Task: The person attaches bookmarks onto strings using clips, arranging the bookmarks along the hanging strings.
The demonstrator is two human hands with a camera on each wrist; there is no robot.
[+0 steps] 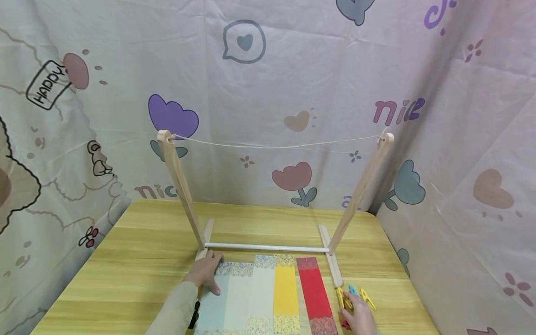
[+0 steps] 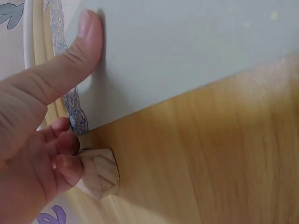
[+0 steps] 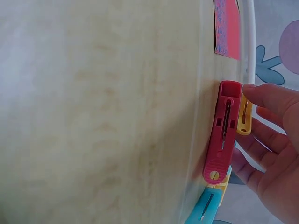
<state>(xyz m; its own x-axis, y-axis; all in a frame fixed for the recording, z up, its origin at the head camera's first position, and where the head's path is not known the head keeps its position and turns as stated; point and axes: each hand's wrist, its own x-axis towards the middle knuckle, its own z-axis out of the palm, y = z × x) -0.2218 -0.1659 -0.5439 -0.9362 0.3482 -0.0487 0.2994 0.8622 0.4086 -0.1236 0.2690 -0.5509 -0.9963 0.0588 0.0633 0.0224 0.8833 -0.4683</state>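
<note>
Two posts [image 1: 183, 190] (beyond strips [image 1: 286, 288]), string [image 1: 272, 147], curtain [image 1: 259, 93]

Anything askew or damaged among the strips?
Slightly askew: the red strip angles away from the yellow strip, leaving a gap that widens toward the person. The light-blue strip's top edge also sits nearer the person than the yellow's. No damage visible.

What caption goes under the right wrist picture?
Right hand by a yellow clothespin, with red clothespin and blue clothespin nearby.
</note>
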